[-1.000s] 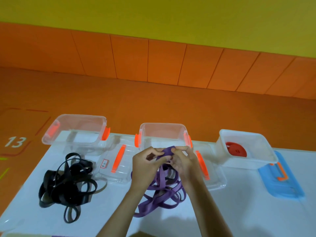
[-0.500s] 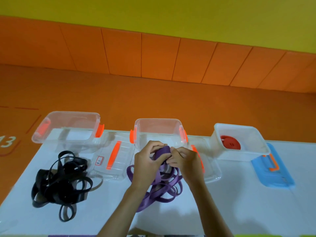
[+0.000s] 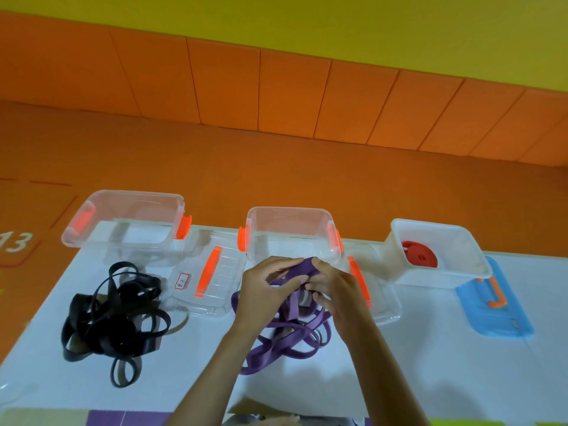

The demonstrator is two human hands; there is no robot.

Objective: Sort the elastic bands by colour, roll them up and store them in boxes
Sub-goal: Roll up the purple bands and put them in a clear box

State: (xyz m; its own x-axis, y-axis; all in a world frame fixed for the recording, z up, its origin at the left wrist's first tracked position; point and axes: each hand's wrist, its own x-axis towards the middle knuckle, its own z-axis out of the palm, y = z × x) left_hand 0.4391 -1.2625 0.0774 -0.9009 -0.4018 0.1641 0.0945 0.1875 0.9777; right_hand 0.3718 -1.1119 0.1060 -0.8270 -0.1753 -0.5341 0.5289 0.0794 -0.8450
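Nearest, the purple bands lay in a loose tangle on the counter, directly under both hands. The left hand and right hand met just above that heap. The fingers of each were curled and pinching one purple strip at its top fold, thumbs close together. This looked like the start of a roll, the tight pinch keeping the stretchy strip from springing open.

Well out to the left of the left hand sat the black bands in a separate heap, so the colours were already apart. Between that heap and the left hand lay a clear lid with an orange handle. A second lid lay just right of the right hand, both off so the boxes stood ready.

Just beyond the knuckles stood the middle box, empty and probably meant for purple. Farther left was a second clear box. Farther right was a white box holding a red roll, its blue lid beside it.
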